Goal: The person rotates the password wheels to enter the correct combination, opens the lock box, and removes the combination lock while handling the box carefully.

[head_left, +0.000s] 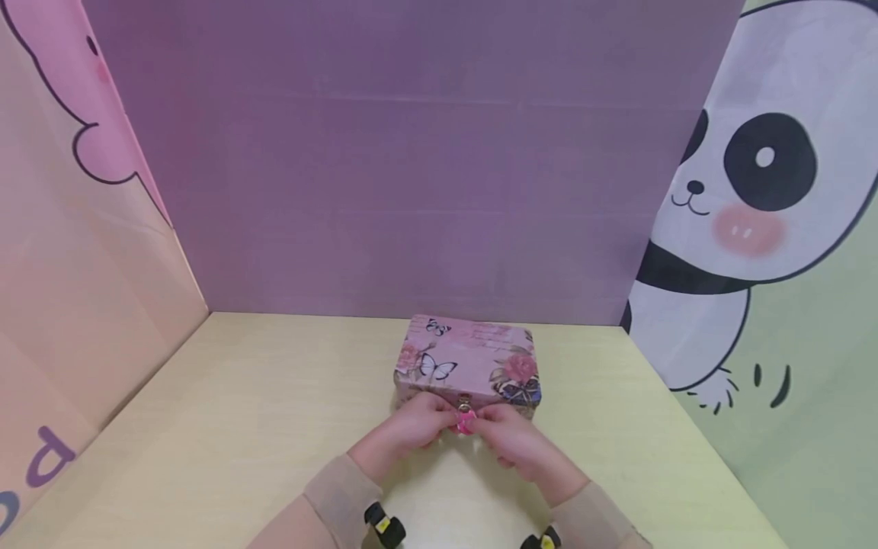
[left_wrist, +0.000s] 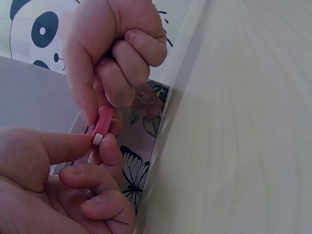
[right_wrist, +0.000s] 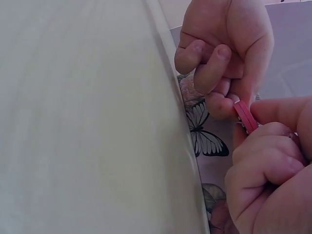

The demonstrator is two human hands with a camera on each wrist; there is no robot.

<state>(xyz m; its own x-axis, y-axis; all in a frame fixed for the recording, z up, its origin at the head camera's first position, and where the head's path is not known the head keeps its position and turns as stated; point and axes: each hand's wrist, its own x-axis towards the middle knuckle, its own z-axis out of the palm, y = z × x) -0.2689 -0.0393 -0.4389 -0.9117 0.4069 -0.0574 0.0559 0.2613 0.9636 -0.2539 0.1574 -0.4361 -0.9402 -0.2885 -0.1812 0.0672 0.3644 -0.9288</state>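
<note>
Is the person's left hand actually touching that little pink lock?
Touching. The left wrist view shows it: the left hand pinches the pink lock, with the thumb tip right against it.

- Beneath the grip: pale wood-grain table (head_left: 274,404)
- Beyond it: purple wall (head_left: 411,168)
- Left of it: peach wall (head_left: 75,297)
- Right of it: pale-green wall (head_left: 823,450) with panda drawing (head_left: 761,175)

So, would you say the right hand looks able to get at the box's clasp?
Probably yes: the right hand is close by, and no hand covers the clasp in the head view. But that hand pinches the pink lock and would likely need to let go first.
</note>
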